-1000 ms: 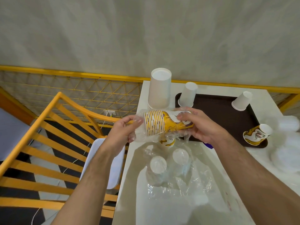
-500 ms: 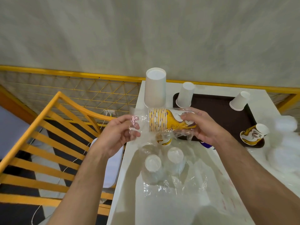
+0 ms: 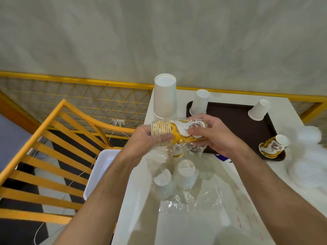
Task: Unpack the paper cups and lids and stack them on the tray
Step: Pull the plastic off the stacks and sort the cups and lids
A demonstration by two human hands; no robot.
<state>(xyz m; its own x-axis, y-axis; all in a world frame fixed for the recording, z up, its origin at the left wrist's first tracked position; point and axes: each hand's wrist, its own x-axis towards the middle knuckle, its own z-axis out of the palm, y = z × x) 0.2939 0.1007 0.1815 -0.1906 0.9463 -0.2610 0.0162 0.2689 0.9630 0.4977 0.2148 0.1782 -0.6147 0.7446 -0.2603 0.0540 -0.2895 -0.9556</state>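
A sleeve of yellow printed paper cups [image 3: 169, 131] lies sideways in clear plastic wrap, held above the white table's left edge. My left hand [image 3: 145, 140] grips its rim end and my right hand [image 3: 212, 135] grips the base end through the plastic. Behind them lies the dark brown tray [image 3: 235, 121] with two upturned white cups [image 3: 199, 102] [image 3: 259, 110] and one yellow cup [image 3: 273, 145] on its side. A tall stack of white cups [image 3: 165, 96] stands left of the tray. White lids [image 3: 311, 161] lie at the right.
Two wrapped sleeves of white cups [image 3: 177, 177] and loose clear plastic [image 3: 203, 200] lie on the table [image 3: 230, 230] near me. A yellow wooden chair [image 3: 47, 156] and a white bin [image 3: 100, 167] stand to the left of the table. A yellow rail runs along the wall.
My left hand has moved right and closed round the rim end of the yellow cup sleeve. The hands now sit closer together.
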